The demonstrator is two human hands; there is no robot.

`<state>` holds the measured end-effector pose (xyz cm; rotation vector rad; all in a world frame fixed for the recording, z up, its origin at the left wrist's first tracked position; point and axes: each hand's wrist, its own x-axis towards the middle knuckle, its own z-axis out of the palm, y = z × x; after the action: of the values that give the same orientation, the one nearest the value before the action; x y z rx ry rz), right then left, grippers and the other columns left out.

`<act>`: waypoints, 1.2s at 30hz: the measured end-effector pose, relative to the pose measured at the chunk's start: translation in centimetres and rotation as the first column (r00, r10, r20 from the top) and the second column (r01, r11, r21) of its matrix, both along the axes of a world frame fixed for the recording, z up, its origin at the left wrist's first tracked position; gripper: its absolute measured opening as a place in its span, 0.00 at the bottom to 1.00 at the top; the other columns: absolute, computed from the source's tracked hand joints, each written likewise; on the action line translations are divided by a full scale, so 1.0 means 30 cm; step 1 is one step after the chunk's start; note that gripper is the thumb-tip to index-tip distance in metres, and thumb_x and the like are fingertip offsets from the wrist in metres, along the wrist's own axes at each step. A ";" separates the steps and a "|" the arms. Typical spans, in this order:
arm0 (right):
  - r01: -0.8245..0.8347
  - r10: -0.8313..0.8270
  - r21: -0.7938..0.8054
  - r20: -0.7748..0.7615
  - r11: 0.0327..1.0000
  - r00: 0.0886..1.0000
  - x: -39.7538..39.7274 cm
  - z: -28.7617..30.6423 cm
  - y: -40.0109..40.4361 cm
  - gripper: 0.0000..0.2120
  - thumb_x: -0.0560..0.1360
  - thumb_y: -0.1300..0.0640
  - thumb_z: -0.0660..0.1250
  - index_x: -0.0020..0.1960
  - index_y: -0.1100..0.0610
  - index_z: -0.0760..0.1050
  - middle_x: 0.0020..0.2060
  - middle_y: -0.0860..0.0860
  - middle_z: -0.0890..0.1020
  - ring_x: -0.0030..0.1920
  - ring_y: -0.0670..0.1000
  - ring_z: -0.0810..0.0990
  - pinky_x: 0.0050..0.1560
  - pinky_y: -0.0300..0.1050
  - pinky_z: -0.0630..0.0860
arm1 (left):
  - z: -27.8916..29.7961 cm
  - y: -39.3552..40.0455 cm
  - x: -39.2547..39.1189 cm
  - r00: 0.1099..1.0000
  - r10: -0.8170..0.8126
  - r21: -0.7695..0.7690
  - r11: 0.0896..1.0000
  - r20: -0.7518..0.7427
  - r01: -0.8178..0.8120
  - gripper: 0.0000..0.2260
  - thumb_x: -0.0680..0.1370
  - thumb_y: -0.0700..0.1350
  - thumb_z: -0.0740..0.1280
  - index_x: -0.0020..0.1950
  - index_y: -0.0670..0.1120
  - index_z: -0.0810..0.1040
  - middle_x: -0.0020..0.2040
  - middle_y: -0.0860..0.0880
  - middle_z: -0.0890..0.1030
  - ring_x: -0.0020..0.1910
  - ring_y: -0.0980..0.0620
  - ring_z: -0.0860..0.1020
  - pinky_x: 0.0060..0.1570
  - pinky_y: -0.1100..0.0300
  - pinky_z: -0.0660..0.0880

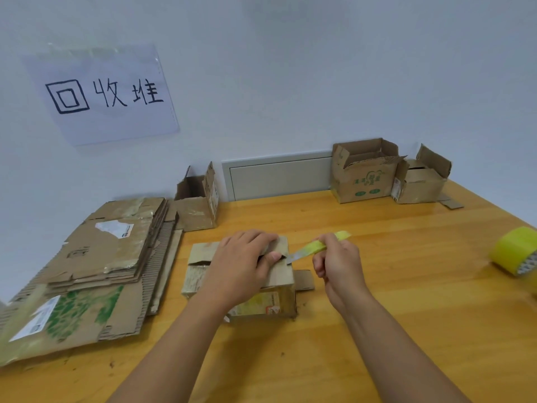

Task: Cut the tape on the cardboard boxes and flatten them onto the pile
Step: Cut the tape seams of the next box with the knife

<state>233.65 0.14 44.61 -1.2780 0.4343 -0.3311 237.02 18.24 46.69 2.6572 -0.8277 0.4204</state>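
Small cardboard box (241, 283) at centre frame, left hand (244, 263) pressing its top; right hand (337, 263) grips yellow-green utility knife (315, 247) at the seam. Flattened pile (96, 257) left; three boxes (364, 173) uncut behind.

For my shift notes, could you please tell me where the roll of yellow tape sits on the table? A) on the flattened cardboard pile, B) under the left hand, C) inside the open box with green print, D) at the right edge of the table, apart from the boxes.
D: the roll of yellow tape lies on its own on the table at the far right, away from the box being cut.
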 end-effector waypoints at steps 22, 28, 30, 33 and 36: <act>0.099 -0.103 -0.118 -0.022 0.988 0.994 0.018 -0.008 0.064 0.12 0.77 0.59 0.62 0.36 0.57 0.64 0.23 0.47 0.61 0.24 0.48 0.59 0.25 0.43 0.58 | -0.005 -0.005 0.013 1.000 0.029 0.131 0.991 -0.006 -0.028 0.26 0.79 0.64 0.45 0.73 0.57 0.67 0.67 0.58 0.70 0.65 0.56 0.66 0.62 0.58 0.60; 0.086 -0.092 -0.097 -0.053 0.992 0.994 0.030 -0.013 0.072 0.09 0.77 0.58 0.61 0.38 0.58 0.67 0.25 0.50 0.63 0.24 0.49 0.61 0.26 0.43 0.59 | -0.004 -0.008 0.017 0.999 0.033 0.148 0.989 0.000 -0.033 0.26 0.79 0.64 0.45 0.72 0.56 0.68 0.67 0.58 0.71 0.65 0.56 0.67 0.61 0.57 0.61; 0.059 -0.065 -0.088 -0.058 0.994 0.996 0.031 -0.009 0.070 0.09 0.77 0.59 0.60 0.38 0.58 0.67 0.24 0.51 0.63 0.25 0.50 0.60 0.27 0.45 0.58 | -0.004 -0.009 0.016 1.000 0.030 0.152 0.988 0.006 -0.030 0.26 0.80 0.63 0.45 0.72 0.56 0.68 0.67 0.58 0.71 0.65 0.56 0.67 0.62 0.57 0.62; 0.108 -0.109 -0.028 -0.060 0.994 0.992 0.048 0.005 0.053 0.11 0.77 0.59 0.61 0.36 0.57 0.67 0.25 0.51 0.64 0.26 0.50 0.60 0.28 0.46 0.58 | -0.002 -0.011 0.016 0.999 0.033 0.164 0.986 0.017 -0.036 0.25 0.81 0.62 0.45 0.72 0.56 0.68 0.66 0.58 0.71 0.65 0.55 0.67 0.61 0.57 0.62; 0.053 -0.055 -0.044 -0.046 0.998 0.997 0.053 -0.008 0.070 0.10 0.76 0.59 0.61 0.36 0.56 0.67 0.23 0.49 0.63 0.25 0.49 0.60 0.28 0.46 0.58 | -0.001 -0.013 0.009 0.999 0.030 0.168 0.985 0.035 -0.035 0.25 0.81 0.61 0.44 0.71 0.55 0.69 0.65 0.57 0.72 0.64 0.55 0.67 0.60 0.57 0.61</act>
<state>235.25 2.24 44.36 -1.3198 0.5048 -0.3577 237.29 17.86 46.67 2.8298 -0.8663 0.4202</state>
